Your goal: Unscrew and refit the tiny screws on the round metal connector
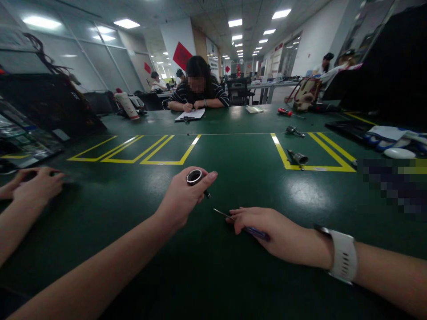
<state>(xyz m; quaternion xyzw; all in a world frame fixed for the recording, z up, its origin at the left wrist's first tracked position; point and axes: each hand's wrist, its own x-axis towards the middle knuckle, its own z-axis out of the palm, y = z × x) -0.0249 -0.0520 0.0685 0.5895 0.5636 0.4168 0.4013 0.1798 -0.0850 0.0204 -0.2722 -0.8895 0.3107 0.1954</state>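
Note:
My left hand [187,193] is closed around a dark metal part [195,178]. Its hollow round end, with a bright rim, faces up, and a thin dark tip pokes out below my fingers. To the right and lower down, my right hand [258,222] grips a screwdriver [256,233] by its purple handle. The thin shaft points left toward the metal part, with a gap between them. A similar metal part with a flared hollow end [298,157] lies inside the yellow-taped area at the right.
Yellow tape outlines [163,162] mark the green table [233,146]. Farther back lie a smaller metal part [295,131] and a red screwdriver [284,112]. Opposite, a person [198,89] writes on a clipboard [190,115]. Another person's hands [38,189] rest at the left. White-blue gloves [396,135] lie right.

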